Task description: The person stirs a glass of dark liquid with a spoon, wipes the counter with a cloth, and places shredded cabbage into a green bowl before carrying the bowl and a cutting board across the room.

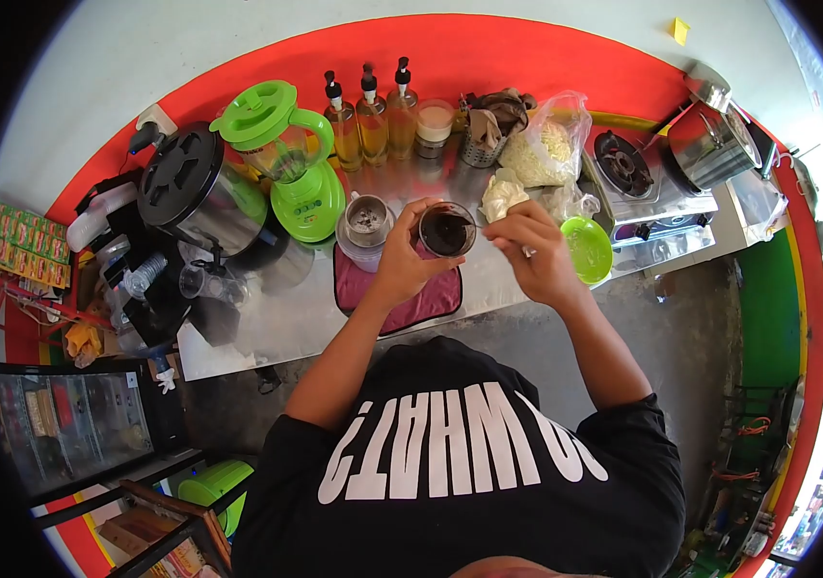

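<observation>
My left hand point(408, 254) is wrapped round a clear glass of dark liquid point(446, 231), tilted so that its mouth faces me. Close to the rim on the right is my right hand point(535, 252), its fingers pinched together. A crumpled cream-white cloth or tissue point(503, 196) shows just beyond those fingers, and a small white bit pokes out below them; the grip itself is partly hidden. Left of the glass, a metal cup point(366, 220) with dark residue stands on a pale round base. Under it lies a maroon cloth point(400, 297) on the steel counter point(281, 326).
A green blender point(305, 197), a large steel container with black lid point(180, 178) and several pump bottles point(371, 125) line the back left. To the right are a plastic bag of pale shreds point(548, 144), a green bowl point(587, 250) and a gas stove point(635, 178) with a pot point(710, 149).
</observation>
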Demonstrator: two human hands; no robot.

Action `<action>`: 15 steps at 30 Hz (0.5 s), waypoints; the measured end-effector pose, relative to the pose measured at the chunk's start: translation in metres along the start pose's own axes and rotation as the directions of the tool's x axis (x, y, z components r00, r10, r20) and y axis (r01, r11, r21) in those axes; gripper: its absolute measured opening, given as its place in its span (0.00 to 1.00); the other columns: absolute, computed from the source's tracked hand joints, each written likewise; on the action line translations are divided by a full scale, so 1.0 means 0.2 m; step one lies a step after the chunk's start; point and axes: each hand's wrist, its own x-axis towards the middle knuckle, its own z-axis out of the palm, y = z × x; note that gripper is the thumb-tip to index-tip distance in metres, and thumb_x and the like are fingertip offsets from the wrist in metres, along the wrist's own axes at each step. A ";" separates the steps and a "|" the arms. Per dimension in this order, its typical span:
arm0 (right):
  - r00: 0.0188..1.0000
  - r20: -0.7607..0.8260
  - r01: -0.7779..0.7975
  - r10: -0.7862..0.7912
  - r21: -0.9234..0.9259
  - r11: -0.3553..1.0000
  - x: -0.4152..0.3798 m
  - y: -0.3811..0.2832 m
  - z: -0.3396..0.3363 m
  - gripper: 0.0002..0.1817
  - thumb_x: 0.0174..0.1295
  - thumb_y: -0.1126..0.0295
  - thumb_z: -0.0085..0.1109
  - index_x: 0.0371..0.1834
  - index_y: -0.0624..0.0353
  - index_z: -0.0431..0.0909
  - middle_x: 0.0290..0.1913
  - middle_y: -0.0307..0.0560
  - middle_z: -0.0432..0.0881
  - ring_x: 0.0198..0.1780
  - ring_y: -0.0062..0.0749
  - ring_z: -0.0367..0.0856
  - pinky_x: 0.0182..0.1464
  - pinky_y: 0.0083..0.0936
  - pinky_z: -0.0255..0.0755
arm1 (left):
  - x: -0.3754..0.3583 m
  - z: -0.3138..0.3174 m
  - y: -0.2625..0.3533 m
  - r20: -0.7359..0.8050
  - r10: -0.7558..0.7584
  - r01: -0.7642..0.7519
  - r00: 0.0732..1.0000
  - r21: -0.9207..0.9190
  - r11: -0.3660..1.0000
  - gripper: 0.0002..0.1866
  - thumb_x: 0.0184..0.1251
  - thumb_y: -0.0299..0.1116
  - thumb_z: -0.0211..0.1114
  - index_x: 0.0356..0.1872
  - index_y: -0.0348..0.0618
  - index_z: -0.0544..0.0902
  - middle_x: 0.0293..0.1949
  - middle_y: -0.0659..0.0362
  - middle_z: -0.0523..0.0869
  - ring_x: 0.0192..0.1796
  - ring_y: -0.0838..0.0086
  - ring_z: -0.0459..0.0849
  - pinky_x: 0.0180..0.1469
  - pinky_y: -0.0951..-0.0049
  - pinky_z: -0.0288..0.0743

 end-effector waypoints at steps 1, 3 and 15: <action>0.998 0.049 0.034 -0.034 -0.016 0.999 -0.01 0.02 0.03 0.09 0.64 0.77 0.71 0.46 0.61 0.88 0.41 0.46 0.88 0.47 0.47 0.82 0.49 0.37 0.78 | 0.00 0.00 0.00 -0.004 0.007 -0.007 1.000 0.013 1.000 0.48 0.49 0.23 0.87 0.73 0.37 0.69 0.65 0.54 0.81 0.68 0.69 0.81 0.74 0.67 0.73; 0.996 0.068 0.065 -0.062 -0.043 0.997 -0.03 0.03 0.08 0.07 0.64 0.76 0.71 0.45 0.61 0.87 0.41 0.46 0.88 0.47 0.46 0.82 0.48 0.38 0.79 | -0.01 0.01 0.00 -0.006 0.012 -0.012 1.000 0.030 0.999 0.48 0.49 0.22 0.87 0.73 0.37 0.69 0.65 0.54 0.81 0.67 0.70 0.81 0.74 0.67 0.74; 0.736 -0.120 -0.549 0.666 0.470 0.691 -0.24 0.04 0.38 0.20 0.86 0.62 0.49 0.41 0.65 0.84 0.29 0.44 0.86 0.30 0.21 0.77 0.37 0.24 0.71 | -0.04 0.00 -0.01 -0.021 0.006 -0.004 1.000 0.106 0.994 0.46 0.49 0.23 0.87 0.71 0.37 0.72 0.63 0.55 0.83 0.67 0.70 0.82 0.73 0.67 0.73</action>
